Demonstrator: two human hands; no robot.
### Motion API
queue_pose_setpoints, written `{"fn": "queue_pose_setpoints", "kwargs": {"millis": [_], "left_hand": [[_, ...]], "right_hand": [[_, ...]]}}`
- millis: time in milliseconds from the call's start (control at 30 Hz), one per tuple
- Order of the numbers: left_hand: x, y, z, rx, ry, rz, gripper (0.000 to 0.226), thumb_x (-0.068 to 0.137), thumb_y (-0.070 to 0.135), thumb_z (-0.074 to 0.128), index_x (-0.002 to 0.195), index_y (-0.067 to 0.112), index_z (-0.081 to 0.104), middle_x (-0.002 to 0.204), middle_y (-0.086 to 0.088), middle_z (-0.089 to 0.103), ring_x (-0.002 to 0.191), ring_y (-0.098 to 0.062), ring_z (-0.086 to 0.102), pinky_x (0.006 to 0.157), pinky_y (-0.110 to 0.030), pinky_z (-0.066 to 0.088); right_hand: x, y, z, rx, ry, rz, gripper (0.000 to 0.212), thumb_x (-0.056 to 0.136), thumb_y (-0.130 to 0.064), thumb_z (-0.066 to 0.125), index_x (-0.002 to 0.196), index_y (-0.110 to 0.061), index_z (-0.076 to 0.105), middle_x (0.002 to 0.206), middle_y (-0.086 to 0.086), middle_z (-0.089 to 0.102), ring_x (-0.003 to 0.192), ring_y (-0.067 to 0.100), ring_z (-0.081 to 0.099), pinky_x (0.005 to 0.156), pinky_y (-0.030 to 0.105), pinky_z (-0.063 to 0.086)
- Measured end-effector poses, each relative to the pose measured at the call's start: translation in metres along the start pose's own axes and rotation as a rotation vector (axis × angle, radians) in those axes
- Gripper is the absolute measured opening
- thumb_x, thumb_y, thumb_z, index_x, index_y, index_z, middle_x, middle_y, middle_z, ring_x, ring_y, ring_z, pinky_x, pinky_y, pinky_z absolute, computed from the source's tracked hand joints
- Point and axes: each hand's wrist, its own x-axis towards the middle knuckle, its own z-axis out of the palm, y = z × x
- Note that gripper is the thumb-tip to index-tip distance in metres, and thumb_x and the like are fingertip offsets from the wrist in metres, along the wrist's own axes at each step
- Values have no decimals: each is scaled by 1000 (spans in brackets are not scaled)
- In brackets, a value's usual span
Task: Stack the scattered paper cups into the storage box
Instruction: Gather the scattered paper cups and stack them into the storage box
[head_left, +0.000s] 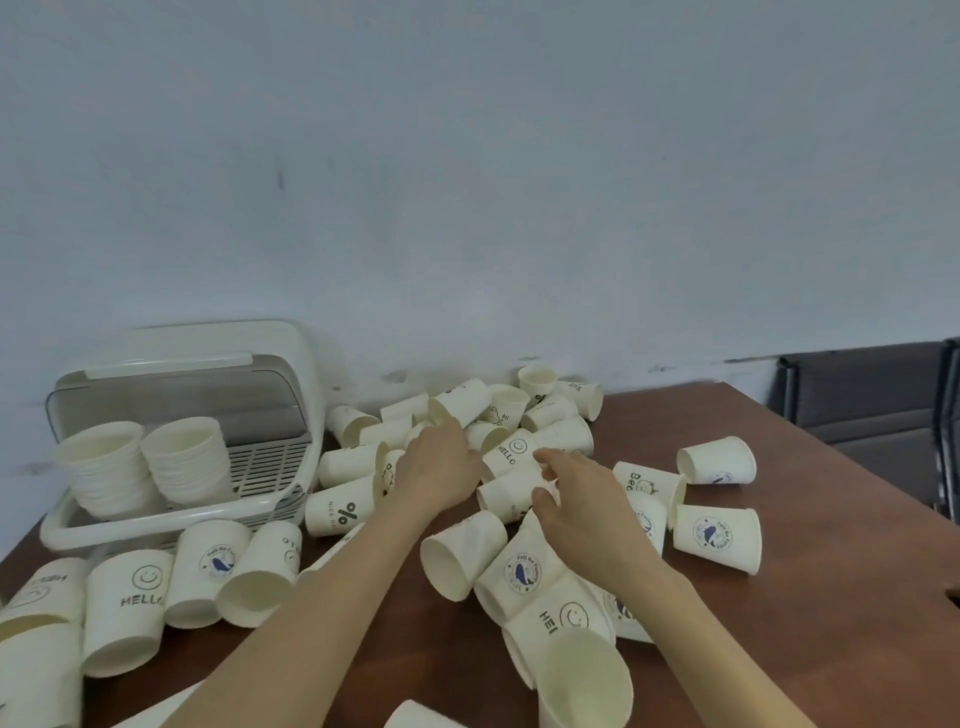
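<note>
Right hand (576, 493) grip curled round cup (514, 496)

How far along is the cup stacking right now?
Done: two nested stacks of cream paper cups stand in the white plastic storage box, its lid raised. In hand: the left hand and right hand both reach into the middle pile, closing around a "HELLO" smiley cup; the exact grip is unclear. Left: dozens of loose cups lie scattered on the brown wooden table, so most remains.
</note>
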Motion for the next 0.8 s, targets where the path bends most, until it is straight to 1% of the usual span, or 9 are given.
{"fn": "queue_pose_setpoints", "kwargs": {"millis": [133,233,300,400,467,533,633,700,800], "left_hand": [[47,-3,21,-91,-52,-94,20,87,18,46,103,8,53,97,-9,58,86,-25,50,72,-33,43],[71,-4,31,-177,-66,-179,15,92,16,46,100,6,52,75,-4,57,62,-17,48,53,-25,38],[85,-6,38,-364,-82,-278,20,94,16,44,101,0,55,65,-4,56,50,-16,51,48,-23,41],[105,-10,49,-672,-101,-399,30,91,7,42,114,-8,55,65,-14,64,47,-25,57,44,-27,49],[113,-11,56,-785,-73,-436,34,89,3,42,121,-6,50,65,-15,64,46,-26,58,35,-22,41],[118,-9,60,-836,-38,-453,32,90,2,42,120,-5,50,67,-14,64,44,-23,58,33,-19,36],[125,-9,66,-823,12,-455,29,88,1,43,116,-4,51,71,-14,66,32,-15,53,32,-17,32],[129,-11,70,-785,55,-446,28,86,1,46,113,0,53,80,-15,70,42,-19,58,36,-21,38],[133,-18,71,-696,110,-415,22,82,6,48,98,2,62,86,-13,71,81,-32,68,67,-38,58]], "right_hand": [[20,12,9,-16,-31,-2,43,96,-22,45,138,-21,43,115,-1,57,109,16,49,87,27,39],[39,19,16,-62,-72,1,33,95,-21,44,128,-17,48,110,1,56,105,19,50,84,30,40],[53,23,22,-88,-95,6,32,94,-19,43,125,-14,50,111,3,57,105,21,51,86,33,42],[75,31,29,-119,-118,1,32,93,-16,43,124,-12,51,112,6,57,106,24,51,87,37,44],[92,37,33,-152,-134,-2,25,92,-16,44,115,-12,52,107,7,56,101,26,52,80,37,43],[108,42,35,-210,-143,1,11,90,-16,44,99,-11,50,96,7,54,89,27,49,69,35,37],[129,48,39,-217,-145,16,13,87,-13,46,97,-7,52,91,8,52,86,30,50,69,37,41],[142,51,45,-211,-130,25,19,87,-12,46,102,-5,54,95,11,56,93,33,54,72,40,46],[158,51,52,-263,-120,39,27,87,-10,45,110,-5,57,102,15,62,97,34,56,73,38,45]]}}
